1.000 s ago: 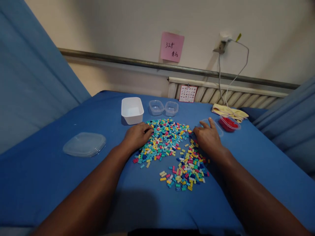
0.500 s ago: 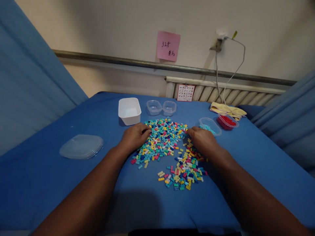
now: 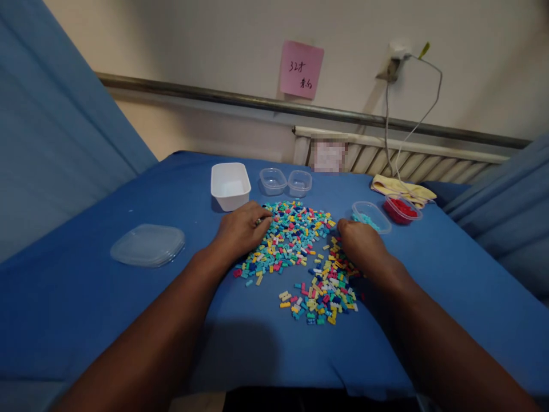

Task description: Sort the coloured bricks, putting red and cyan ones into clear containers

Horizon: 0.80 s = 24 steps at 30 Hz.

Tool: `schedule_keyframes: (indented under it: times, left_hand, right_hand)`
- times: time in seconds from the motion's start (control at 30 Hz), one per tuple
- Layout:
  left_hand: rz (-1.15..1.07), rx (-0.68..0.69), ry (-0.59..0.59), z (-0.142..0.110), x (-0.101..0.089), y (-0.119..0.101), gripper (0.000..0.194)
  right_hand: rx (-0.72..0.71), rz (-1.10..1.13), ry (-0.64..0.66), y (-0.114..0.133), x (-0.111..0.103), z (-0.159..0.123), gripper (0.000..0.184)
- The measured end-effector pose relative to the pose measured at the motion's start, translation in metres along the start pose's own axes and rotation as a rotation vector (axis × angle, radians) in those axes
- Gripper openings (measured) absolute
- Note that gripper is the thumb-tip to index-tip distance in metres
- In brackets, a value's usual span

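A loose pile of small toy building bricks [image 3: 291,234] in turquoise, yellow, pink, navy and white covers the middle of the blue cloth. My left hand [image 3: 242,229] rests at the pile's left edge, fingers curled toward the thumb; what they pinch is too small to name. At the pile's right edge, my right hand [image 3: 360,240] is closed with its fingertips together, and I cannot make out what is in them. Just beyond it stands a clear tub [image 3: 383,225] with turquoise bricks inside. A smaller heap of mixed bricks [image 3: 328,292] spreads nearer to me, partly beside my right wrist.
A white bin [image 3: 231,200] and two clear tubs [image 3: 273,182] stand behind the pile. Another tub [image 3: 401,219] at right holds red pieces, near a yellow cloth [image 3: 403,187]. Stacked clear lids [image 3: 148,246] lie at left. Blue curtains [image 3: 55,143] hang at both sides.
My right hand, over the tub of turquoise bricks with fingers raised, has come down to the pile's right edge and closed. My left hand stays at the left edge, shifting only slightly.
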<state>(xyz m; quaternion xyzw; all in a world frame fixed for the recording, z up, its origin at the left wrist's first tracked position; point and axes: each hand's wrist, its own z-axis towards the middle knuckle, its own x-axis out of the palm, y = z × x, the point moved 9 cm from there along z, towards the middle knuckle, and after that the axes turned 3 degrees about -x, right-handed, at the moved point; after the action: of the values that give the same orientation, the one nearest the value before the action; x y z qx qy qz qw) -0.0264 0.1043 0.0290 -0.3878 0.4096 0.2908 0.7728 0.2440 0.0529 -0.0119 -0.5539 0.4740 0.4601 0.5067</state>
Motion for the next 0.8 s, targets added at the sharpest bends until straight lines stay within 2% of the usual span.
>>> schedule_keyframes:
  times: [0.07, 0.17, 0.23, 0.47, 0.6, 0.8]
  left_hand:
    - [0.011, 0.118, 0.058, -0.006, 0.004, -0.020, 0.031]
    - [0.052, 0.288, 0.224, -0.018, 0.023, -0.048, 0.029]
    - [0.050, 0.364, 0.294, -0.027, 0.033, -0.063, 0.030]
    - [-0.063, 0.529, 0.308, -0.047, 0.036, -0.103, 0.027]
    - [-0.028, 0.540, 0.307, -0.046, 0.037, -0.100, 0.027]
    - [-0.032, 0.464, 0.235, -0.028, 0.030, -0.070, 0.026]
  right_hand:
    - [-0.013, 0.005, 0.000, 0.002, 0.000, 0.000, 0.027]
    - [-0.046, 0.019, -0.004, -0.001, -0.001, -0.003, 0.027]
    - [-0.068, 0.037, -0.009, -0.003, 0.000, -0.005, 0.028]
    - [-0.098, 0.138, -0.048, -0.010, 0.009, -0.007, 0.036]
    - [-0.132, 0.257, -0.086, -0.010, 0.009, -0.004, 0.033]
    - [-0.150, 0.450, -0.140, -0.010, 0.000, -0.003, 0.028]
